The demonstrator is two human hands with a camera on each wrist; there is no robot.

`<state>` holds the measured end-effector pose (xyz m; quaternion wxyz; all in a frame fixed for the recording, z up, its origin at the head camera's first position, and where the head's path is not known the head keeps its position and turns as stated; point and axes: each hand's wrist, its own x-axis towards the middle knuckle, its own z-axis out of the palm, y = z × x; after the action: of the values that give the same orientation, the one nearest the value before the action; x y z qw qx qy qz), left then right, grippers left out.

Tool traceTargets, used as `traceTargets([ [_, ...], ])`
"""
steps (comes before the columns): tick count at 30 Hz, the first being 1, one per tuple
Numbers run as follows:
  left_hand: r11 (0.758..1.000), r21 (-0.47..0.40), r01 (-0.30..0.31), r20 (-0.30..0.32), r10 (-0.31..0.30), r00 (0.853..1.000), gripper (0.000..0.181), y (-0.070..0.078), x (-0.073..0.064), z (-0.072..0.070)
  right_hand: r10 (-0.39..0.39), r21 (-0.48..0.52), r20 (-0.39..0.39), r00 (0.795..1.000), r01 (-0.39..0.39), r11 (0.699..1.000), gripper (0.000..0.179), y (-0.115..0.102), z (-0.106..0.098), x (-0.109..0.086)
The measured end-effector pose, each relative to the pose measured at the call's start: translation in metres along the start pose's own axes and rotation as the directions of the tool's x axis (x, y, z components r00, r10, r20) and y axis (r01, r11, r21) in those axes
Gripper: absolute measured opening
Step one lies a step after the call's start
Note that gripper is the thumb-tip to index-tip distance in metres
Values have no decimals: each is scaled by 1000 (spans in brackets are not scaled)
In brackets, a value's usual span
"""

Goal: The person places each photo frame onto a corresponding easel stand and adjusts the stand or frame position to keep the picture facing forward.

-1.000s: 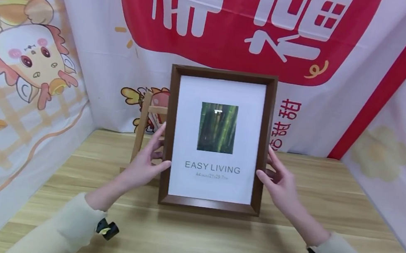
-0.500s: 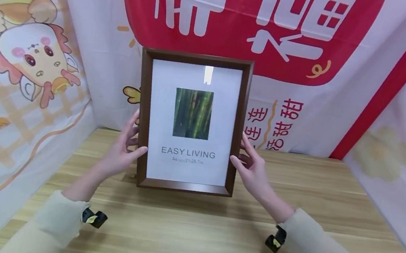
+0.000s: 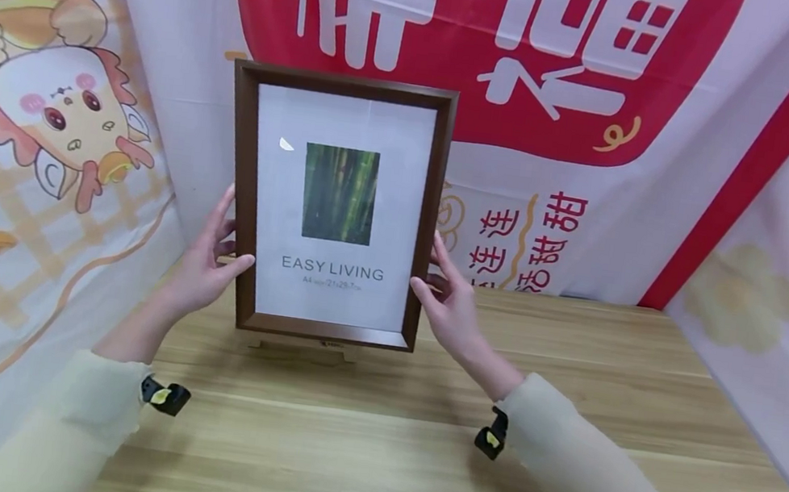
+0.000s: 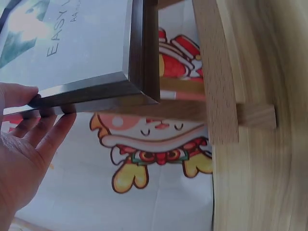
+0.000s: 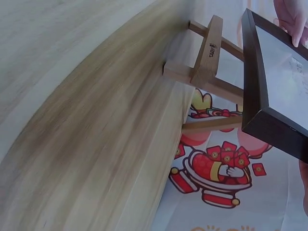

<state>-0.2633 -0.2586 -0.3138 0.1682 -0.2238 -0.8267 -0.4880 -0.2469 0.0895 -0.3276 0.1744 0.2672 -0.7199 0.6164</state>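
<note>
A brown picture frame (image 3: 326, 331) stands upright between both hands, with a bamboo picture and "EASY LIVING" printed on its white insert. My left hand (image 3: 203, 269) grips its left side, thumb on the front and fingers behind. On the opposite side, my right hand (image 3: 455, 306) holds it the same way. Behind the frame is a small wooden easel (image 5: 209, 50), mostly hidden in the head view. Both wrist views show a gap between the frame's bottom edge and the easel's front ledge (image 4: 219, 72).
The easel stands on a wood-grain table (image 3: 371, 454), near its back edge. Printed cloth (image 3: 558, 159) hangs behind the table, and more cloth covers the left side (image 3: 109, 246) and right side (image 3: 737, 382).
Both hands have carried the frame left and farther back, and it now covers most of the easel. It leans slightly to the left at the top. The grip has stayed the same.
</note>
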Motion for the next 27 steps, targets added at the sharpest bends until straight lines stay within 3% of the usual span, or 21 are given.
traceTargets([
  [8,1000,-18,-14,-50,13,999,95,-15,6,-14,-64,-1,-4,998,64,998,66,0,24,11],
  [16,997,15,79,-75,-78,994,96,-27,3,-23,-90,-20,-6,996,90,996,70,45,43,24],
  [27,997,14,74,-95,-73,993,95,-42,-1,-19,-88,-38,-16,996,88,995,71,57,53,25],
])
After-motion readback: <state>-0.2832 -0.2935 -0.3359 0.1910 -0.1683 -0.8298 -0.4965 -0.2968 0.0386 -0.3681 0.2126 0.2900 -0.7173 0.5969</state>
